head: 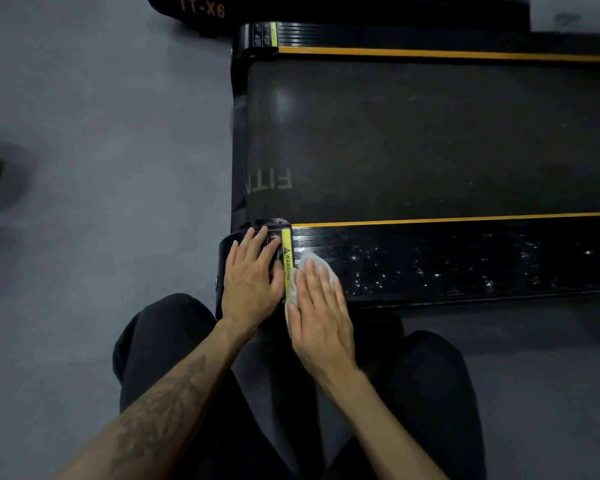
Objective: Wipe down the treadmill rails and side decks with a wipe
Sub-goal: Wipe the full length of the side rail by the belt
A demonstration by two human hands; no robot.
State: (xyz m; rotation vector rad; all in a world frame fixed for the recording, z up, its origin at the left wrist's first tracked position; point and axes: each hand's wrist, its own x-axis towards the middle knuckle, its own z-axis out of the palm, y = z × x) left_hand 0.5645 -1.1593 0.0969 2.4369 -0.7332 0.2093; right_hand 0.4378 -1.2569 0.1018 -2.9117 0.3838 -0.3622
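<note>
Grey gym floor [101,168] ran under everything, dim light. Treadmill [430,140] lay w/ its long axis left-to-right across the view, rear end at the left, the rest cut off at the right edge. Belt [413,133] in the middle, dark, w/ faint lettering "FIT.." near the rear roller, remainder of the word hidden round the curve. Orange stripes edged both side decks. Far side deck [395,38] up top, near side deck [465,265] close to the person, speckled w/ bright wet-looking spots towards the right.

Left hand [253,275] lay flat, fingers straight & spread, on the black end cap [229,247] at the rear corner of the near deck, holding nothing. Right hand [321,313] just beside it, fingers straight & together, pressing a white wipe [307,259] down on the near deck; wipe mostly hidden under the palm, only its edges peeking out. Yellow warning sticker [287,258] sat between the two hands, partly covered.

Person's dark trousers [174,341] filled the bottom, knees either side of the forearms. Another black machine marked "TT-X6" [201,8] at top, cut off. Blurry pale thing at the top right corner & something greenish at the left edge, couldn't make out either.
</note>
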